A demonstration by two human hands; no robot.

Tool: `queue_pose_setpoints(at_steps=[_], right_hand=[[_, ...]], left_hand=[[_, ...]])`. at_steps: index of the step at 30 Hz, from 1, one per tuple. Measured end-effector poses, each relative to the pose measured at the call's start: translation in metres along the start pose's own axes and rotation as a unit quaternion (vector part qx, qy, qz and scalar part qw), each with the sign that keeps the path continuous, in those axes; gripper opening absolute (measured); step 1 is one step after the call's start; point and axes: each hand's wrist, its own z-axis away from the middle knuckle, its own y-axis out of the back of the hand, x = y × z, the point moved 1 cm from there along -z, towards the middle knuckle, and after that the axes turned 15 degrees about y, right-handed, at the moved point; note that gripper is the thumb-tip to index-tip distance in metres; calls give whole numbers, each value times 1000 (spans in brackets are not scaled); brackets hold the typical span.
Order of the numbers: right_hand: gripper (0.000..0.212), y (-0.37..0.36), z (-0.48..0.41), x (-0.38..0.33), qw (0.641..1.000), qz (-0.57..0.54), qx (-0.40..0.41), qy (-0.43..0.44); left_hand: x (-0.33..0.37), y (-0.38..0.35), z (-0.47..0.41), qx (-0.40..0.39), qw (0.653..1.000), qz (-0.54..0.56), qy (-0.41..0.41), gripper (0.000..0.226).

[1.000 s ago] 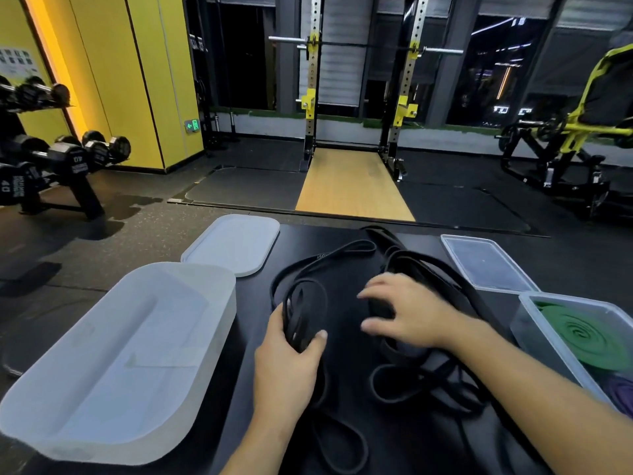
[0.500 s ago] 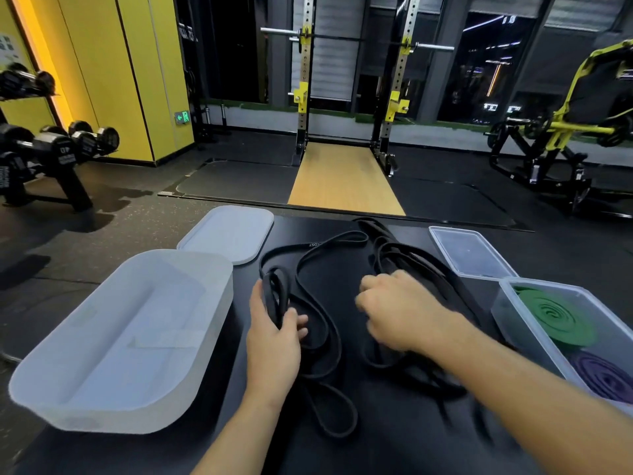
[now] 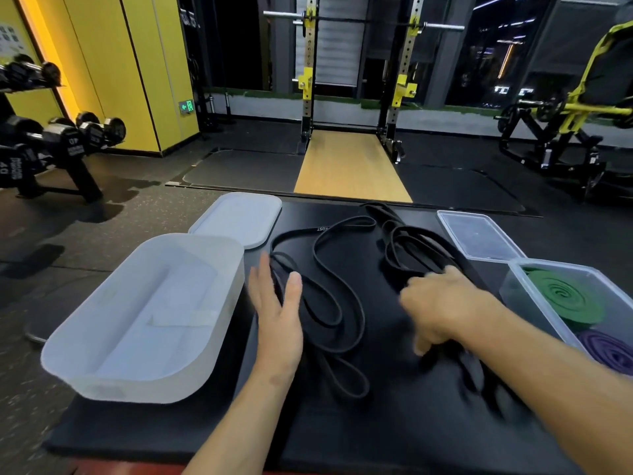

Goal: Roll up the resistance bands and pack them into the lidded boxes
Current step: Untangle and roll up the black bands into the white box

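Sorting tangled black bands (image 3: 329, 303) mid-counter (image 3: 376, 423). Left hand (image 3: 277, 313) open and flat, touching one loop at its left edge — holding nothing. Right hand (image 3: 442, 306) curled into the right bundle; blurred, can't tell how firm its grip is. Risk: pulling while loops overlap tightens the knot, or drags strands into the clear box (image 3: 513, 289) holding green and purple rolls. White box (image 3: 219, 337) left sits empty.

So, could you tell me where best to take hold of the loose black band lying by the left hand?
Probably at the narrow end loop of the black band, coming from above: it lies flat, clear of the tangle, so rolling could start there.
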Motion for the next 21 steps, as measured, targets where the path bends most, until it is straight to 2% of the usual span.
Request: queue_pose_setpoints(at_steps=[2,3,5,7,8,10,11,13,15,17,19,21], right_hand=[[61,3,-7,-17,989,-11,124,81],[72,3,-11,-24,977,-81,153,127],[94,6,-17,-38,934,-283,114,187],[87,6,-23,-48,922,-322,57,207],[75,5,-26,-49,923,-320,54,205],[37,4,-34,-42,924,-335,51,177],[27,4,-38,-33,933,-319,44,162],[28,3,-44,-9,954,-272,22,122],[21,0,-47,14,952,-301,13,45],[3,-6,-54,27,955,-277,85,-56],[16,-17,-68,26,949,-223,201,-100],[38,-25,-80,11,929,-251,273,-15]], left_hand=[[1,-1,1,-8,1000,-6,17,44],[2,-1,1,-13,1000,-18,17,41],[0,1,-1,-17,999,-37,7,51],[-6,3,-6,-3,1000,-26,-12,67],[-9,4,-7,7,1000,-14,-12,71],[-10,4,-7,22,1000,-4,-14,68],[-8,3,-4,27,999,-15,-17,64],[-5,1,1,27,998,-58,-17,61],[-1,0,5,28,996,-80,-14,67],[1,-1,7,27,995,-93,-19,71],[1,-4,8,23,993,-114,-28,69],[-2,-6,7,26,990,-132,-45,63]])
